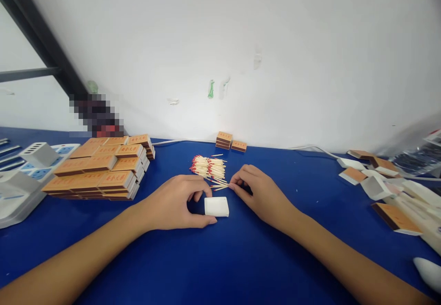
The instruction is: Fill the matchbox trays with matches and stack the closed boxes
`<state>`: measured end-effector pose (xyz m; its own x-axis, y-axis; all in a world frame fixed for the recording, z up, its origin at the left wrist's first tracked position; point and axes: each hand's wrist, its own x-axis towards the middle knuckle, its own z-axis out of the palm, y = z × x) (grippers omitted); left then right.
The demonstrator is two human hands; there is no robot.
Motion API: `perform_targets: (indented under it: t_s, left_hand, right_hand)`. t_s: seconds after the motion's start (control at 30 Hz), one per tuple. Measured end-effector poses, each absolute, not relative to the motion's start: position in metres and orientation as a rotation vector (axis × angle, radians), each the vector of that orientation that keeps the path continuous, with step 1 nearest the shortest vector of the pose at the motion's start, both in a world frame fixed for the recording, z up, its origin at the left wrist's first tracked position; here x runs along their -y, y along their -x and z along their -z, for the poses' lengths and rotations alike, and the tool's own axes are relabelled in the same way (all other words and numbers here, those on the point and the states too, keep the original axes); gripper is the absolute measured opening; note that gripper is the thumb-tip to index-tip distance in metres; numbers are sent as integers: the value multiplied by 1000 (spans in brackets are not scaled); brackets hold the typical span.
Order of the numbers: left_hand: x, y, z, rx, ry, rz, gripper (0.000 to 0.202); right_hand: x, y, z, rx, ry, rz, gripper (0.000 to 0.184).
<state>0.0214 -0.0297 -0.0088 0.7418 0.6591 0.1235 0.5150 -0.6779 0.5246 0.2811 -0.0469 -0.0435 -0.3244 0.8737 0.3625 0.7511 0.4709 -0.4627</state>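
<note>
A small white matchbox tray [217,206] lies on the blue table in the middle. My left hand [175,201] curves around its left end, thumb at the near side and index finger at the far side. Whether the tray has anything inside, I cannot tell. Just beyond it is a pile of red-tipped matches [208,167], with a few loose ones at its near edge. My right hand [253,190] has thumb and index finger pinched on the end of a matchstick [222,186] there, its other fingers curled in.
Stacked orange matchboxes [99,167] stand at left beside a white power strip [20,204]. A few more matchboxes [223,139] sit by the wall, near a white cable [186,140]. Loose sleeves and trays [375,185] lie scattered at right.
</note>
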Motion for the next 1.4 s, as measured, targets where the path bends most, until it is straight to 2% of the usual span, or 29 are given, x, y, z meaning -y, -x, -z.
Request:
perform_targets:
  t_s: [0.17, 0.5, 0.77, 0.9, 1.23, 1.4]
  left_hand:
    - [28, -19, 7, -900, -2484, -423, 30]
    - [33, -23, 7, -844, -2509, -382, 30]
    - [37, -24, 9, -773, -2511, -377, 34]
    - [39, -24, 9, -764, -2516, -379, 40]
    - [34, -22, 4, -823, -2509, -366, 38]
    - [35, -22, 3, -835, -2486, -377, 46]
  right_hand:
    - [48, -290, 40, 2258, 1341, -174, 11]
    - [50, -292, 37, 2246, 1381, -192, 13]
    - [59, -278, 37, 2356, 1193, -131, 10]
    - [59, -276, 41, 2348, 1219, -140, 2]
    - [58, -282, 41, 2332, 1280, -198, 11]
    - [56, -286, 40, 2371, 1310, -134, 11]
